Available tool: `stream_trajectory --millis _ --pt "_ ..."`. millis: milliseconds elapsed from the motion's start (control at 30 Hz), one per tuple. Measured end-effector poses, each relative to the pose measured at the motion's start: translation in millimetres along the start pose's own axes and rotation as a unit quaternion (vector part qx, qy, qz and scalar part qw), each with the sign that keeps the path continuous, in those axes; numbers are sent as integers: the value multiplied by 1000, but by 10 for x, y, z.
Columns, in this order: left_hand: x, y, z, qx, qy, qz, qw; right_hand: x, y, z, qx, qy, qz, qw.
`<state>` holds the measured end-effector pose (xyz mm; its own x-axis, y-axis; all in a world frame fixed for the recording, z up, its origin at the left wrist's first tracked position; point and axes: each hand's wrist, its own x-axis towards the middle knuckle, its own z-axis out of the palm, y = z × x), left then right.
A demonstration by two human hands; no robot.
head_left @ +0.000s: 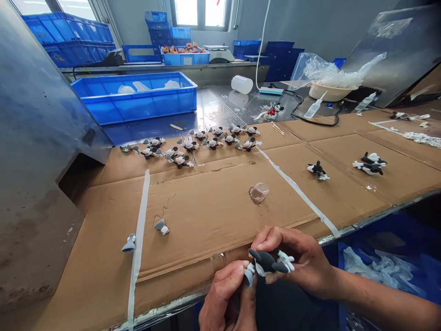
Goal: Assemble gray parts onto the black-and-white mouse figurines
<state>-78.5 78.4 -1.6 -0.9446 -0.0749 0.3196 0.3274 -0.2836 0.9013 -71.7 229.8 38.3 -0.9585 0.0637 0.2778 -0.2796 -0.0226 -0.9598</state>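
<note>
Head view: the person's left hand (225, 294) and right hand (303, 259) pinch a black-and-white cartoon mouse figurine (267, 263) between fingers and thumbs, both grips closed on it, well in front of a small plastic cup (258, 192). The hands hover at the metal-trimmed bench edge (165, 310), partly past it. Bare cardboard (206, 216) between them and the cup leaves open room. Left of the cup lie two grey shoe pieces (161, 227); behind it runs a row of mouse figurines (200, 145); right of it, further figurines (370, 163) sit near the bench's front edge.
</note>
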Motion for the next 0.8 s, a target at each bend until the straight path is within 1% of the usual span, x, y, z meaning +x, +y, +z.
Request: stream_trajectory --millis 133,267,400,567,633,700,733,800 --pt "-6 -22 -13 1 -1 -1 1000 4 -11 1 -13 9 7 1000" --pt "-9 -62 -1 0 -2 16 1000 -6 -10 2 -1 7 10 1000" --pt "-10 -105 28 -18 11 14 1000 -7 16 -3 0 7 -15 1000" --pt "2 -121 24 -22 4 45 999 5 19 29 -10 3 -57 998" --pt "15 -99 4 -23 -3 68 997 -8 -6 61 -11 2 -84 996" --pt "28 -50 -31 -26 -1 109 994 -44 -56 102 -12 -5 -118 993" --pt "33 -14 -54 -24 3 133 991 -73 -92 125 -19 -10 -141 990" --pt "32 88 -109 -14 7 200 980 -146 -180 172 -51 -25 -184 981"
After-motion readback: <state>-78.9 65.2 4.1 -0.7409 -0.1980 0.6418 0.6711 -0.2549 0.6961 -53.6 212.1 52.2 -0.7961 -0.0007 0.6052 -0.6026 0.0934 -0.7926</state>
